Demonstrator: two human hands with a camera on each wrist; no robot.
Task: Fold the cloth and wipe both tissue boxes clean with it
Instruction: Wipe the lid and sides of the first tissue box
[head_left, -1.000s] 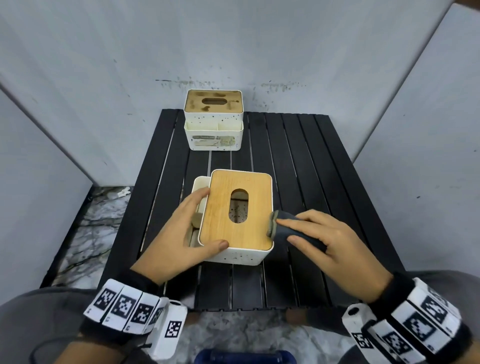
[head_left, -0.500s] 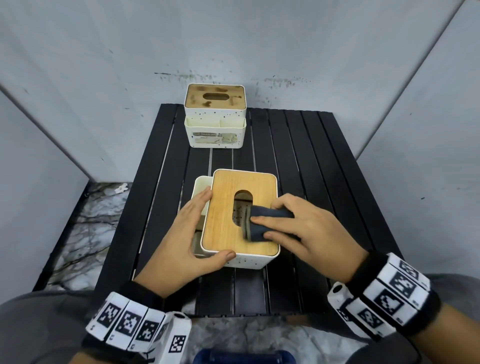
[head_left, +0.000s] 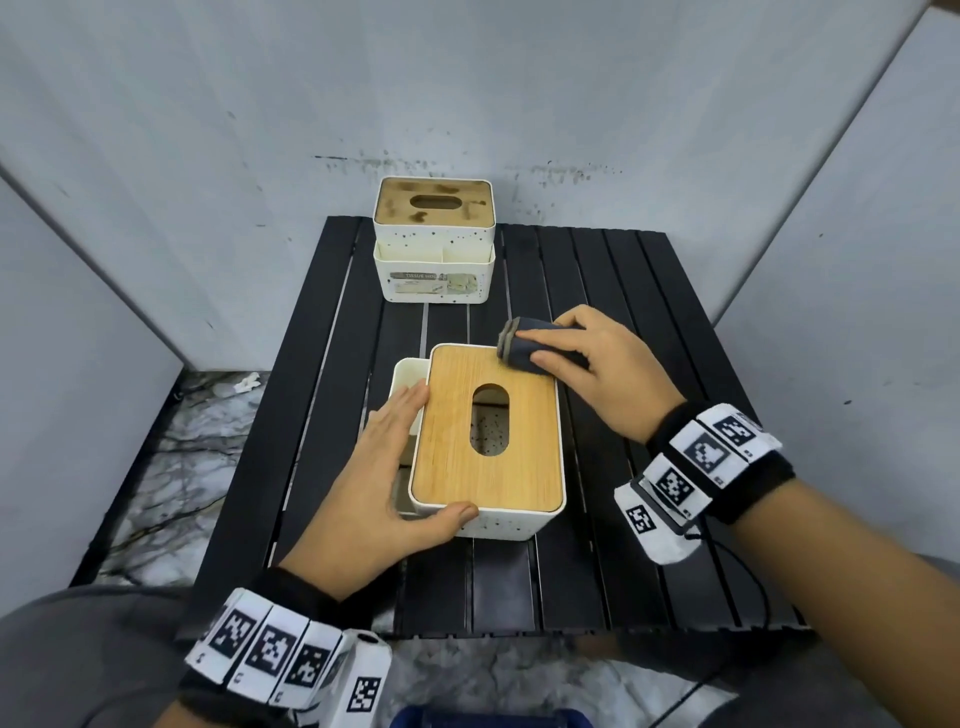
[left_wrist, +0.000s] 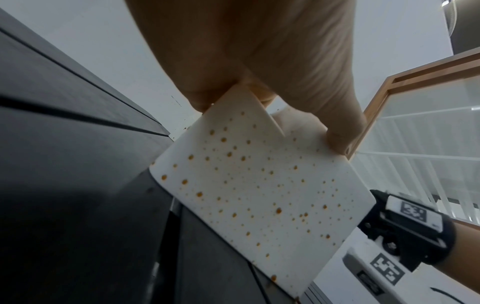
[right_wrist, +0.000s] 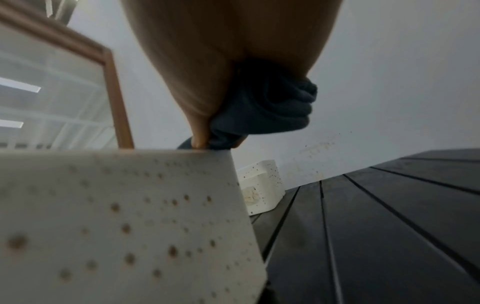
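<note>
The near tissue box (head_left: 524, 452) is white with brown speckles and a clean wooden lid with an oval slot. My left hand (head_left: 384, 467) steadies it, fingers straight along its left side and thumb against its front edge. In the left wrist view the box's speckled wall (left_wrist: 259, 195) fills the middle under my left hand (left_wrist: 259, 61). My right hand (head_left: 597, 369) grips the folded dark blue cloth (head_left: 519, 345) and presses it on the lid's far right corner. The right wrist view shows the cloth (right_wrist: 267, 111) bunched in my fingers above the box (right_wrist: 116, 216). The far tissue box (head_left: 434, 244) has a stained wooden lid.
Both boxes stand on a black slatted table (head_left: 649, 322) set into a corner of grey walls. Marble floor (head_left: 182, 457) shows to the left. A side compartment (head_left: 408, 374) juts from the near box's left.
My right hand has carried the cloth from the box's near right edge, across the lid's middle, up to the far right corner. The left hand stays on the box.
</note>
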